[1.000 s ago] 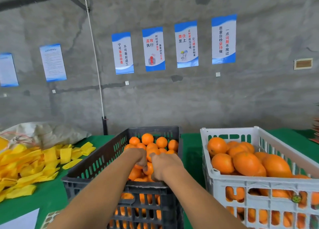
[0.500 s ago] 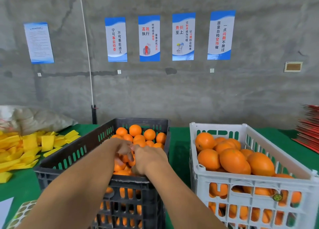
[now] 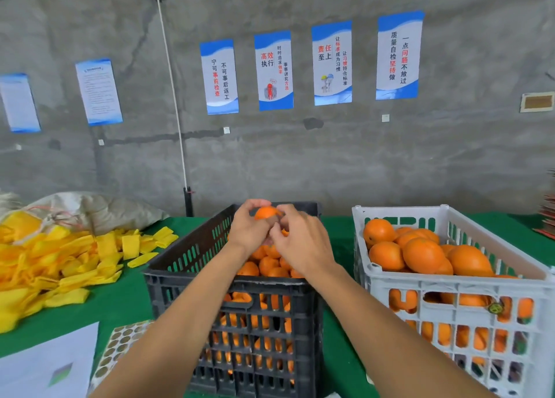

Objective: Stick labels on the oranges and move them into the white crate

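Both hands are raised above the black crate (image 3: 228, 289). The left hand (image 3: 249, 229) grips an orange (image 3: 265, 213), fingers curled round its left and upper side. The right hand (image 3: 300, 244) meets it from the right, fingertips curled against the fruit; whether they pinch a label is unclear. The white crate (image 3: 450, 289), holding oranges, stands right of the fingers.

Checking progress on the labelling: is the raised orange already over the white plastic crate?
No, the raised orange, held by the left hand and right hand, is above the black plastic crate, left of the white plastic crate.
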Tool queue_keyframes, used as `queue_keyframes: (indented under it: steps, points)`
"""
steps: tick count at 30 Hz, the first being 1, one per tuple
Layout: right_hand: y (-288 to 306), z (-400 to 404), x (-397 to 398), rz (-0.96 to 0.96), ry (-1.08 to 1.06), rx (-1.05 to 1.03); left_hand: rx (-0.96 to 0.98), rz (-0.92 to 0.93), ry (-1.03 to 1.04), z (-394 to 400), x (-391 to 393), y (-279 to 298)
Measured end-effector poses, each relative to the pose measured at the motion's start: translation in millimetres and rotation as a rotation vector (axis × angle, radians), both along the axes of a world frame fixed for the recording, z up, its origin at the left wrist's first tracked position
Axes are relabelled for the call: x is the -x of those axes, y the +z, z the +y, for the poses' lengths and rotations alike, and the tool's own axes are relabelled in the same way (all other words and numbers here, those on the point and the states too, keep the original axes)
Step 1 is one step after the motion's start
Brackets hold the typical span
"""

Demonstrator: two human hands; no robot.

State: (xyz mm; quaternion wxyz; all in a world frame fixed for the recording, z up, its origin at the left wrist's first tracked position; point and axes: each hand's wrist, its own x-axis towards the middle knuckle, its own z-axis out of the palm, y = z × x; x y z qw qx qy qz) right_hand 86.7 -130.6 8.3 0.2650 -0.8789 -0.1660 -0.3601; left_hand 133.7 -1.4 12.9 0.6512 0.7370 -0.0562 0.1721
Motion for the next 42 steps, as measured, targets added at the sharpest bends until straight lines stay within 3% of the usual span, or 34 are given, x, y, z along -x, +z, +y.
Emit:
queue_keyframes:
  steps: [3, 8, 17, 21, 24, 27, 30, 36, 42]
  points:
    - [-6, -5, 24, -0.189, 0.127, -0.070, 0.138, -0.120, -0.016, 3, 43, 4]
    - [-26, -36, 64, -0.410, 0.185, 0.002, 0.152, -0.195, -0.067, -18, 101, -14]
    - [-119, -93, 129, -0.450, 0.267, -0.055, -0.046, -0.430, -0.102, -58, 177, -101]
    - [-178, -106, 141, -0.294, 0.303, -0.058, -0.193, -0.355, -0.091, -60, 182, -154]
    - [-220, -115, 146, -0.105, 0.310, 0.007, -0.198, -0.168, -0.179, -60, 185, -203]
    - [-246, -127, 154, 0.245, 0.367, 0.040, -0.229, -0.004, -0.179, -59, 190, -244]
    - [-258, -138, 153, 0.582, 0.432, -0.060, -0.172, 0.066, -0.085, -51, 185, -259]
    - [-255, -152, 143, 0.649, 0.374, 0.213, -0.338, 0.016, 0.029, -41, 176, -265]
    - [-261, -150, 143, 0.739, 0.419, 0.081, -0.412, -0.012, 0.005, -44, 178, -274]
